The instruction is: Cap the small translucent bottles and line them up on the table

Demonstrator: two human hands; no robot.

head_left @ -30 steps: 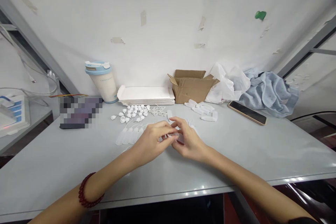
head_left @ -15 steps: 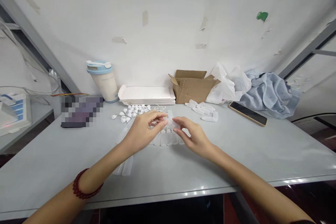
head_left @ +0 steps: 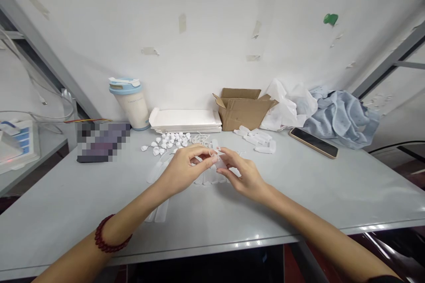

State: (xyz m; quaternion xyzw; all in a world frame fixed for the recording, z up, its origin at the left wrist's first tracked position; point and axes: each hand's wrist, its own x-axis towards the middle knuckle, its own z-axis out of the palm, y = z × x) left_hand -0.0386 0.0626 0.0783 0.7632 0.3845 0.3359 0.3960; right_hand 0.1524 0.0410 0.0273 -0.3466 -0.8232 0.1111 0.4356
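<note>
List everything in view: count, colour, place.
Wall: 1, white, back
Tape scraps: several, beige, wall
Green scrap: 1, green, wall right
Device: 1, white, far left
Cables: several, mixed, left
Table: 1, grey, centre
Blurred item: 1, purplish, table left
Tumbler: 1, cream-blue, back left
Flat stack: 1, white, back
Cardboard box: 1, brown, back
Plastic bag: 1, white, beside box
Cloth: 1, light blue, back right
Phone: 1, black, before cloth
Caps: many, white, before stack
Cord loops: several, whitish, beside caps
Translucent pieces: many, whitish, centre
Bracelet: 1, dark red, left wrist
Left hand: 1, on a translucent piece
Right hand: 1, on same piece
</note>
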